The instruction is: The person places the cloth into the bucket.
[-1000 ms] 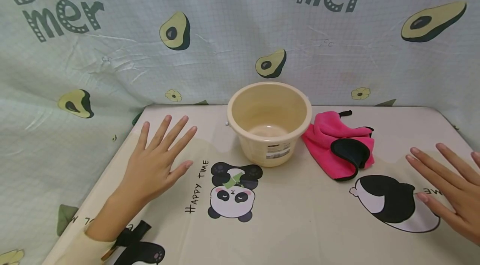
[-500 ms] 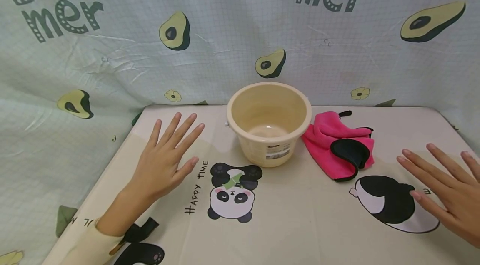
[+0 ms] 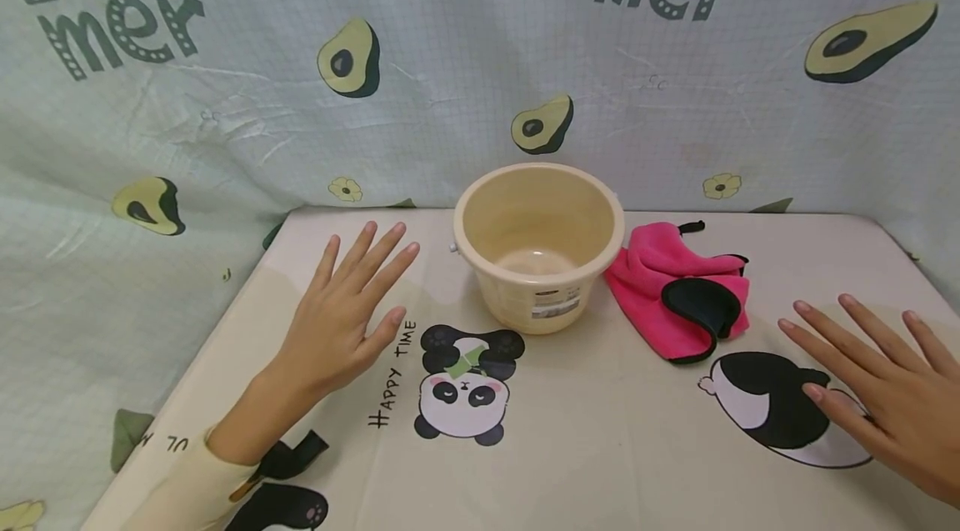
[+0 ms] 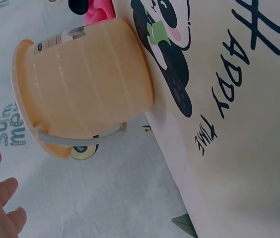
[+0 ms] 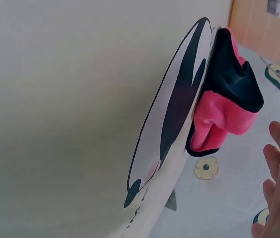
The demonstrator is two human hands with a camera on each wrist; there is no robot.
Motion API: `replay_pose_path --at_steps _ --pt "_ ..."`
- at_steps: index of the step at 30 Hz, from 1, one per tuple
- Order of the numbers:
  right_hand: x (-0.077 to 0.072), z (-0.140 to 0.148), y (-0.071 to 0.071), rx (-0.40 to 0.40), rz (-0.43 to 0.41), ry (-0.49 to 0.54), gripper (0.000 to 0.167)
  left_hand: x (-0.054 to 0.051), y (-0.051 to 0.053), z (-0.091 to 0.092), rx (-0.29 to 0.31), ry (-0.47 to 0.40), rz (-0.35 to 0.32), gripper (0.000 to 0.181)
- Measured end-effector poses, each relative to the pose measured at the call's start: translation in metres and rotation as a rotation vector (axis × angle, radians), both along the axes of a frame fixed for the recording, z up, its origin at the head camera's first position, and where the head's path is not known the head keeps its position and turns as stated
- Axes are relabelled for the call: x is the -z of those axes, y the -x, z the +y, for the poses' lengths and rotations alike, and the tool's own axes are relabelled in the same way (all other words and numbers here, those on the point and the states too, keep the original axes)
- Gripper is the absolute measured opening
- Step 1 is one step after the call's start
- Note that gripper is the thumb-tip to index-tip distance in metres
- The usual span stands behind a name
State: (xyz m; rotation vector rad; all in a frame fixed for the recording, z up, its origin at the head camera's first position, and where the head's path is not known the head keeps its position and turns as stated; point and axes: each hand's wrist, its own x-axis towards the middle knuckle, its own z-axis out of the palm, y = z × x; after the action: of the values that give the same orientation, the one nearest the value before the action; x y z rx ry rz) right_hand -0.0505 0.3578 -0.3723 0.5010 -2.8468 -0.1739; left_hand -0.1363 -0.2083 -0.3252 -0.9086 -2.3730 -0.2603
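Note:
A cream plastic bucket (image 3: 525, 298) stands upright near the back middle of the table; its inside looks bare. In the left wrist view, a grey handle (image 4: 80, 140) hangs along the bucket's side. Beside the bucket on the right lies a crumpled pink cloth (image 3: 648, 264) with black edging and a black patch. To the left of the bucket is my left hand (image 3: 333, 323), fingers straight and spread, apart from it. My right hand (image 3: 888, 398) is over the printed figure at the right, fingers spread, nearest to the cloth and holding nothing.
The pale table (image 3: 585, 464) carries printed pandas and lettering. A light curtain (image 3: 442, 31) with avocado prints hangs behind the table and along its left side. Dark straps (image 3: 292, 456) show by the left wrist.
My left hand has moved right and slightly forward, closer to the bucket. My right hand has shifted left toward the pink cloth. Bucket and cloth stay in place.

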Motion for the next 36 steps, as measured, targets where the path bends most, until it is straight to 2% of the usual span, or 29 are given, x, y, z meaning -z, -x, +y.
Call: replay_pose_path --at_steps 10,14,24,27,32,36 --pt "0.000 -0.006 0.008 -0.017 -0.009 -0.010 0.098 -0.002 0.004 0.003 0.002 -0.017 -0.003 0.062" --pt "0.000 -0.008 0.012 -0.025 -0.017 -0.026 0.098 -0.003 0.006 0.004 0.012 -0.040 -0.025 0.063" --pt "0.000 -0.019 0.024 -0.084 -0.038 0.029 0.091 -0.003 0.006 0.003 0.022 -0.083 -0.093 0.062" --pt "-0.002 -0.023 0.029 -0.135 -0.033 0.065 0.089 -0.003 0.008 0.001 0.045 -0.128 -0.135 0.060" --pt "0.002 -0.027 0.043 -0.258 0.010 0.167 0.068 -0.001 0.020 0.001 0.096 -0.225 -0.267 0.057" --pt "0.005 -0.029 0.054 -0.280 0.015 0.153 0.072 -0.002 0.034 0.004 0.133 -0.321 -0.392 0.061"
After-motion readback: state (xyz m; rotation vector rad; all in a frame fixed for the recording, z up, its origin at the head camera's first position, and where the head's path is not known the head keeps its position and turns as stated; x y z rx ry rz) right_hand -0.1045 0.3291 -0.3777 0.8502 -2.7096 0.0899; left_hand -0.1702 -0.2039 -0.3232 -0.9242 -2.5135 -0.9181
